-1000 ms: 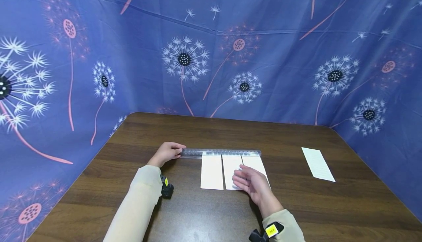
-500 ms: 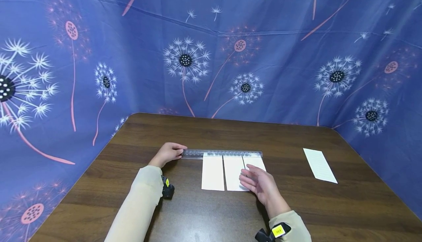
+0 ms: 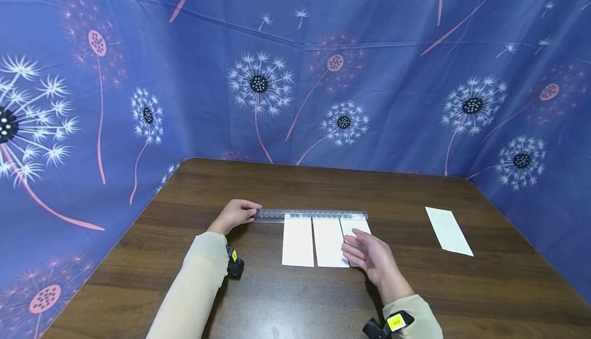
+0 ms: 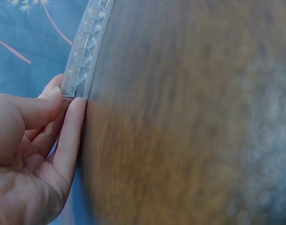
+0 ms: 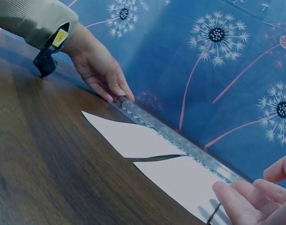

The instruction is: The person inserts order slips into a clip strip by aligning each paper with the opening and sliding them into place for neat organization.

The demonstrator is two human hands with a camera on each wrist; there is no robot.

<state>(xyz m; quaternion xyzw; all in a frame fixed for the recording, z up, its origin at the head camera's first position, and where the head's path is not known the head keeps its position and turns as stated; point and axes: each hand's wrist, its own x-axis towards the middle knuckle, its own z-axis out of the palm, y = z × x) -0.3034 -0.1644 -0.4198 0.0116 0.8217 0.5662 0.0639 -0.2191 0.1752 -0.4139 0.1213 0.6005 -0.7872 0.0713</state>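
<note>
Pinched at its left end by my left hand (image 3: 234, 214), a long clear plastic ruler (image 3: 318, 215) lies flat across the table. In the left wrist view, the thumb and fingers grip the ruler's end (image 4: 79, 75). Three white paper cards stand in a row below the ruler: a left card (image 3: 297, 241), a middle card (image 3: 330, 242) and a right card (image 3: 355, 224). Their top edges meet the ruler. My right hand (image 3: 375, 258) hovers over the right card, palm turned inward, fingers loosely bent and holding nothing. It hides much of that card.
Farther right on the brown wooden table (image 3: 249, 298) lies a separate white card (image 3: 449, 231) with faint lines, set at a slant. A blue cloth (image 3: 392, 82) with dandelion prints hangs behind the table and along its sides.
My right hand has drifted to the right, from the middle card to the right card, baring more of the middle one. My left hand and the ruler stay in place.
</note>
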